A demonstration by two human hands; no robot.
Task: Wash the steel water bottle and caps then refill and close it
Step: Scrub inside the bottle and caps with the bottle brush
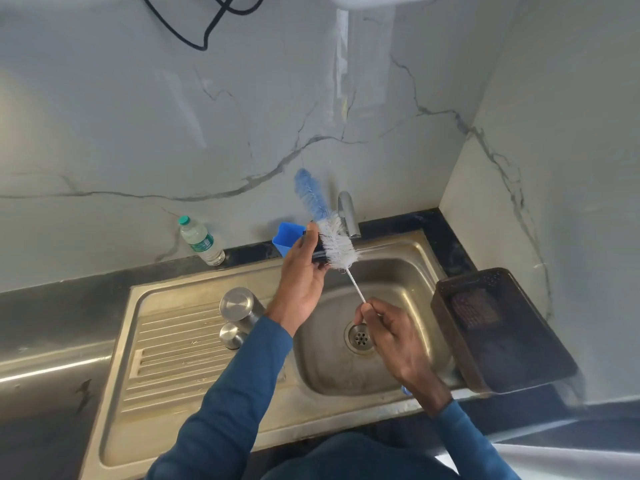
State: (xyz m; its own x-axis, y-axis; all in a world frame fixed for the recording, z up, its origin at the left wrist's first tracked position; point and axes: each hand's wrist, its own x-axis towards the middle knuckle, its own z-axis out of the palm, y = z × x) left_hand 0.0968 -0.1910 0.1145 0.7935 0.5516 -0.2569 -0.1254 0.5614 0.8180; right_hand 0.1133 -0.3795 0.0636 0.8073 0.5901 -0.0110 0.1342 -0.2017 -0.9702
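Sink: steel basin with drain at its centre; the basin floor lay open beneath both hands. Ribbed drainboard adjoined it at 9 o'clock.

Steel water bottle: stood upright on the drainboard at the basin's left rim, just beside the left forearm. A small steel cap stood touching its near side.

Left hand: raised over the basin's 11 o'clock corner, fingers curled round a dark cap, thumb on top.

Right hand: over the drain, fingers pinching the wire handle of the bottle brush. The brush slanted up toward 11 o'clock, white bristles against the dark cap, blue tip pointing at the wall.

Tap: at the basin's 12 o'clock edge, directly behind the bristles.

Blue container: on the counter behind the left hand, partly hidden.

Plastic bottle: green-capped, against the wall at 10 o'clock, well apart from the sink.

Brown tray: overhung the basin's 3 o'clock rim, near the right hand, narrowing the room on that side.

Black cable: looped on the wall at 12 o'clock.
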